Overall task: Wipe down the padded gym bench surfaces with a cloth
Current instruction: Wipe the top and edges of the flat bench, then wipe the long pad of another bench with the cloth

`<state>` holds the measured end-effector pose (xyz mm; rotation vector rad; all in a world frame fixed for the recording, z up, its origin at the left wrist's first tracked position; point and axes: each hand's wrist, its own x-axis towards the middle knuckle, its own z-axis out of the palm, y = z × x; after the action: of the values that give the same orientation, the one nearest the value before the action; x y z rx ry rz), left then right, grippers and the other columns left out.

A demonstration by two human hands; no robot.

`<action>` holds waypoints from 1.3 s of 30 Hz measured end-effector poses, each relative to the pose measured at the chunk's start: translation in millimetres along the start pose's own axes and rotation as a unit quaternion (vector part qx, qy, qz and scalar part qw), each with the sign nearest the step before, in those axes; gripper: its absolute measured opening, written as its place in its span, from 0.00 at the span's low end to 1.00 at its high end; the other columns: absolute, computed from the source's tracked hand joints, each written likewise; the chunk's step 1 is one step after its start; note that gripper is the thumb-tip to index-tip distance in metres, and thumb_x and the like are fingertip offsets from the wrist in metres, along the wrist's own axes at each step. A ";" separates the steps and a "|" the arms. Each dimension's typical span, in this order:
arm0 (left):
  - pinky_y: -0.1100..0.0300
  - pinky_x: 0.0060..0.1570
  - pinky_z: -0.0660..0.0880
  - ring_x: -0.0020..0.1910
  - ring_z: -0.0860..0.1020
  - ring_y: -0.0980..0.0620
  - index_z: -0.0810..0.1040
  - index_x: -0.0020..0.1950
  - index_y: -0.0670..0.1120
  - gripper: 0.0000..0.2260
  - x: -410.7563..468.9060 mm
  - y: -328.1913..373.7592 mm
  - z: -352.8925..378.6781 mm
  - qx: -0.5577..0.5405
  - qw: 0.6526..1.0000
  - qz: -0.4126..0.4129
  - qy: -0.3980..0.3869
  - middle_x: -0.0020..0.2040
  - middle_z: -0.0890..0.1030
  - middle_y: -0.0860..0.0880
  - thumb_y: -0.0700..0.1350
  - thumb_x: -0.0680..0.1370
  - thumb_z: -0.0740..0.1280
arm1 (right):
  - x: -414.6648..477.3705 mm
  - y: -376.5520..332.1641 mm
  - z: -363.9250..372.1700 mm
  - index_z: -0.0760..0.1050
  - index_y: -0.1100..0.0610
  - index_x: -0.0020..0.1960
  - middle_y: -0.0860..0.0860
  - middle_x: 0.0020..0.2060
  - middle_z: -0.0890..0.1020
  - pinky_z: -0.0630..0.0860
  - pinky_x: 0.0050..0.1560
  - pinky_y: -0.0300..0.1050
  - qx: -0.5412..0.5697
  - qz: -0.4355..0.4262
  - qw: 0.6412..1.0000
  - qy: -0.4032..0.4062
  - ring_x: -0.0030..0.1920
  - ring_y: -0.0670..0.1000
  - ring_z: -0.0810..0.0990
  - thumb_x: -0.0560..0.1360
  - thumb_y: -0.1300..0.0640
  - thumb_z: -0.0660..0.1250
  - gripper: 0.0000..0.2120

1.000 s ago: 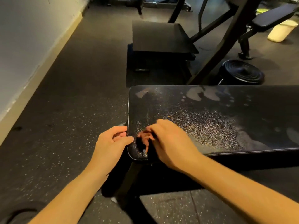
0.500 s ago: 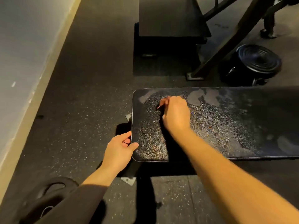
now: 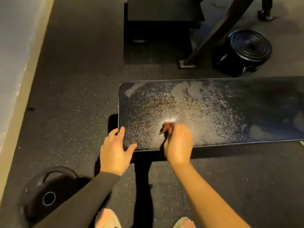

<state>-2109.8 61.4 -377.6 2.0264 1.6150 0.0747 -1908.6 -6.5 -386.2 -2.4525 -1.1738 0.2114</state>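
One padded bench point(image 3: 213, 112) lay across rubber floor point(image 3: 74, 96); top glistened with speckled sheen toward left end, dull patches along far edge; one weight plate point(image 3: 49, 195) flat on floor off near-left corner. Two hands: left hand point(image 3: 115, 150) relaxed, fingers straight over left edge at near-left corner, thumb resting on top; right hand point(image 3: 178, 143) curled, just inside near edge; fingers pinched one small dark cloth point(image 3: 165, 129), bunched beneath fingertips against pad, mostly hidden, blurred.
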 end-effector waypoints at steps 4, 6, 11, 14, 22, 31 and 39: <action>0.41 0.70 0.68 0.77 0.63 0.40 0.56 0.84 0.49 0.38 -20.5 -6.3 -7.9 0.094 0.993 0.016 -0.073 0.81 0.62 0.44 0.55 0.79 0.71 | -54.3 5.1 -18.5 0.74 0.56 0.44 0.49 0.40 0.74 0.68 0.41 0.49 0.056 -0.185 0.969 -0.152 0.43 0.55 0.74 0.64 0.68 0.67 0.12; 0.44 0.72 0.66 0.79 0.60 0.43 0.53 0.84 0.50 0.39 -34.7 1.1 -18.4 0.136 0.984 0.001 -0.118 0.83 0.58 0.45 0.57 0.79 0.69 | -78.5 34.9 -35.4 0.74 0.54 0.45 0.50 0.43 0.77 0.71 0.44 0.50 0.029 -0.211 0.948 -0.237 0.45 0.56 0.78 0.66 0.64 0.67 0.09; 0.52 0.68 0.69 0.72 0.71 0.47 0.66 0.80 0.49 0.30 -81.0 70.3 -59.7 0.075 0.984 -0.019 -0.161 0.74 0.72 0.49 0.53 0.79 0.70 | -124.8 51.5 -137.2 0.76 0.43 0.51 0.41 0.45 0.82 0.73 0.49 0.35 0.252 0.178 0.935 -0.173 0.47 0.40 0.80 0.81 0.57 0.64 0.08; 0.61 0.61 0.73 0.62 0.79 0.55 0.76 0.71 0.51 0.22 -117.2 143.1 -92.7 0.001 0.979 0.003 -0.202 0.63 0.80 0.53 0.52 0.78 0.73 | -114.3 40.6 -206.6 0.78 0.50 0.50 0.45 0.43 0.84 0.76 0.49 0.41 0.353 0.263 0.889 -0.129 0.46 0.43 0.83 0.79 0.62 0.67 0.07; 0.48 0.59 0.78 0.48 0.85 0.48 0.86 0.50 0.51 0.19 -167.0 337.7 -174.5 -0.150 0.912 0.089 -0.371 0.46 0.87 0.48 0.61 0.67 0.76 | -89.9 35.5 -383.9 0.75 0.63 0.57 0.53 0.47 0.83 0.76 0.46 0.33 0.522 0.324 0.789 -0.010 0.45 0.40 0.83 0.79 0.71 0.65 0.09; 0.59 0.40 0.71 0.35 0.75 0.52 0.84 0.40 0.48 0.06 -196.7 448.3 -218.1 -0.087 0.830 0.193 -0.517 0.34 0.80 0.49 0.47 0.74 0.79 | -141.9 25.1 -507.6 0.80 0.56 0.49 0.51 0.40 0.85 0.76 0.46 0.48 0.552 0.413 0.705 0.167 0.43 0.51 0.83 0.78 0.71 0.61 0.13; 0.66 0.35 0.69 0.34 0.73 0.55 0.85 0.52 0.38 0.07 -290.5 497.0 -234.1 -0.058 0.715 0.314 -0.622 0.35 0.78 0.47 0.41 0.78 0.74 | -239.8 2.2 -573.7 0.78 0.63 0.58 0.65 0.51 0.84 0.75 0.51 0.54 0.557 0.450 0.597 0.362 0.51 0.60 0.81 0.80 0.71 0.58 0.13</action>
<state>-1835.8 -183.9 123.5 1.6859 0.0514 -0.7594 -1883.0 -364.1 121.8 -1.3806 0.5749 0.1191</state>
